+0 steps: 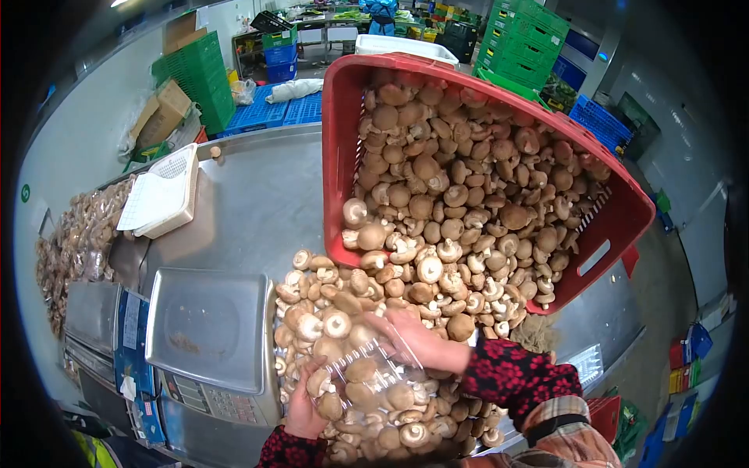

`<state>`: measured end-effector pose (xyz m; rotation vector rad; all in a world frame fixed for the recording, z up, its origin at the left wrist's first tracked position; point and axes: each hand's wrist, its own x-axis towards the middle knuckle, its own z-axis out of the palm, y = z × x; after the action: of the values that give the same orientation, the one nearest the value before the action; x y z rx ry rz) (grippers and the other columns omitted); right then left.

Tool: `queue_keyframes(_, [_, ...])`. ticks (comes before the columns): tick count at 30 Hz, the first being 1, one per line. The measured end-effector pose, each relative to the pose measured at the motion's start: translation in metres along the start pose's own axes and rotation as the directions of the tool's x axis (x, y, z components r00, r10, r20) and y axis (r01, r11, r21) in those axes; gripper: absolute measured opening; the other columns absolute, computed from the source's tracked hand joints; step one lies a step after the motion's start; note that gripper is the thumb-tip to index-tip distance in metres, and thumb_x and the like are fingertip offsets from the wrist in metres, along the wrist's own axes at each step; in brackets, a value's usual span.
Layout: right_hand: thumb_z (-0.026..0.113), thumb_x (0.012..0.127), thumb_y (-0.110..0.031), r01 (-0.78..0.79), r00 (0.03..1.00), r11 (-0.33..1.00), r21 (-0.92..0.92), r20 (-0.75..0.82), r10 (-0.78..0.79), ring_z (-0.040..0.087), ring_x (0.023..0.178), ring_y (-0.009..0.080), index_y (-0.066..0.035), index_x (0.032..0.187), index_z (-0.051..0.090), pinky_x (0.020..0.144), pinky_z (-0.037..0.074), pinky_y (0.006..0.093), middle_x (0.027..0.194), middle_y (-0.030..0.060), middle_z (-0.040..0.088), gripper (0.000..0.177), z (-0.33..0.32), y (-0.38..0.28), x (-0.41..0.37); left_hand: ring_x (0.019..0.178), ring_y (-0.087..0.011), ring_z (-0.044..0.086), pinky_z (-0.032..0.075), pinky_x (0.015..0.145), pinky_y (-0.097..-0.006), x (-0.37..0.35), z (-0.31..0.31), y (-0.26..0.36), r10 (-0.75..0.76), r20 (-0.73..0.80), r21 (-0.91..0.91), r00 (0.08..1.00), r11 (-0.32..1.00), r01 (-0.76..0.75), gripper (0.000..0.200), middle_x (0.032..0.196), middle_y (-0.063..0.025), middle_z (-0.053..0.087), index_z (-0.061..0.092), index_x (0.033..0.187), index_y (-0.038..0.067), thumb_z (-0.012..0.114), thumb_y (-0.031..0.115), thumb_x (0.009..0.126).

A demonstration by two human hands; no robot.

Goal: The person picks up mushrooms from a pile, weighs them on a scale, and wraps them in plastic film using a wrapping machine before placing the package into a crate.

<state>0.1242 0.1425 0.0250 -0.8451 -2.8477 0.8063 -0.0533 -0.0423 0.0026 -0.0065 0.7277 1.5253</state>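
Shiitake mushrooms [460,327] spill from a tipped red crate [337,156] into a heap on the metal table. Low over this heap, a clear plastic bag [374,365] with printed marks has mushrooms showing through it. My left hand [304,409] is closed on the bag's near left side, beside a few mushrooms. At its upper right edge is my right hand [421,342], its fingers curled at the plastic and partly covered by it. Whether a mushroom is also in my right fingers is hidden.
A weighing scale [207,327] stands just left of the heap. Farther left are a white basket [173,187] and a pile of bagged mushrooms [82,242]. Green crates [523,43] are stacked behind; a person in blue [382,12] is far off.
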Motion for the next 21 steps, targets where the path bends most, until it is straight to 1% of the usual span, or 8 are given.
queue_keyframes(2, [0.058,0.085,-0.026,0.167,0.968,0.948,0.273,-0.227,-0.105,0.060,0.092,0.0320,-0.007,0.120,0.055,0.077,0.049,0.0385,0.100,0.0201,0.061,0.040,-0.021,-0.004,-0.010,0.100,-0.0277,0.057,0.048,0.087,-0.0410,-0.002,0.007,0.003,0.003,0.003,0.009,1.000,1.000,-0.003,0.041,0.114,-0.0168,0.056,0.048,0.121,0.010,0.031,0.040,0.099])
queue_keyframes(5, [0.059,0.085,-0.022,-0.066,0.934,0.975,0.212,-0.329,0.135,0.064,0.073,0.0300,-0.005,0.102,0.060,0.062,0.052,0.0364,0.082,0.0145,0.064,0.024,-0.061,0.011,0.019,0.099,-0.0282,0.057,0.048,0.086,-0.0414,-0.006,0.005,0.002,-0.004,0.004,-0.006,1.000,1.000,0.004,0.042,0.113,-0.0168,0.056,0.048,0.121,0.009,0.031,0.040,0.099])
queue_keyframes(6, [0.058,0.084,-0.018,-0.045,0.885,0.996,0.082,-0.459,0.078,0.063,0.074,0.0301,-0.004,0.098,0.059,0.063,0.051,0.0388,0.082,0.0150,0.062,0.019,-0.066,0.030,0.040,0.099,-0.0283,0.057,0.049,0.086,-0.0419,-0.006,0.004,0.001,-0.017,-0.012,-0.015,1.000,1.000,0.017,0.042,0.113,-0.0167,0.056,0.048,0.121,0.008,0.032,0.041,0.098])
queue_keyframes(7, [0.057,0.082,-0.015,0.075,0.769,0.972,-0.222,-0.608,-0.198,0.060,0.080,0.0292,-0.004,0.098,0.058,0.067,0.050,0.0388,0.090,0.0131,0.060,0.019,-0.072,0.051,0.065,0.098,-0.0284,0.057,0.049,0.085,-0.0425,-0.005,0.004,0.001,-0.026,-0.026,-0.024,0.999,0.999,0.025,0.043,0.112,-0.0166,0.055,0.047,0.121,0.008,0.032,0.041,0.098])
queue_keyframes(10, [0.059,0.070,-0.009,-0.168,0.795,0.764,-0.623,-0.544,-0.268,0.048,0.105,0.0285,-0.009,0.113,0.052,0.089,0.040,0.0419,0.117,0.0119,0.049,0.043,-0.097,0.079,0.121,0.102,-0.0293,0.056,0.048,0.088,-0.0429,-0.005,-0.001,0.000,-0.016,-0.044,0.006,0.999,1.000,0.016,0.043,0.113,-0.0166,0.055,0.047,0.121,0.008,0.032,0.041,0.098])
queue_keyframes(12, [0.057,0.073,-0.014,-0.201,0.756,0.650,-0.733,-0.538,-0.373,0.048,0.103,0.0259,-0.009,0.106,0.054,0.090,0.038,0.0471,0.108,0.0095,0.053,0.033,-0.100,0.101,0.151,0.103,-0.0299,0.056,0.047,0.089,-0.0434,-0.007,0.005,0.004,-0.017,-0.047,-0.011,0.999,1.000,0.016,0.042,0.114,-0.0170,0.055,0.047,0.121,0.008,0.031,0.041,0.098])
queue_keyframes(15, [0.055,0.076,-0.018,-0.256,0.889,0.557,-0.790,-0.418,-0.185,0.048,0.100,0.0241,-0.010,0.097,0.055,0.090,0.037,0.0511,0.099,0.0066,0.055,0.023,-0.092,0.092,0.169,0.104,-0.0302,0.056,0.046,0.090,-0.0432,-0.014,0.006,0.008,-0.017,-0.083,0.012,0.996,1.000,0.018,0.041,0.115,-0.0172,0.055,0.048,0.120,0.008,0.032,0.039,0.099])
queue_keyframes(21, [0.055,0.076,-0.017,0.057,0.896,0.468,-0.882,-0.161,-0.413,0.051,0.094,0.0239,-0.008,0.098,0.054,0.093,0.036,0.0492,0.086,0.0053,0.056,0.023,-0.094,0.079,0.133,0.104,-0.0285,0.056,0.046,0.091,-0.0417,-0.021,0.006,0.006,0.029,-0.100,-0.064,0.995,0.997,-0.036,0.041,0.115,-0.0168,0.055,0.048,0.119,0.007,0.031,0.038,0.099])
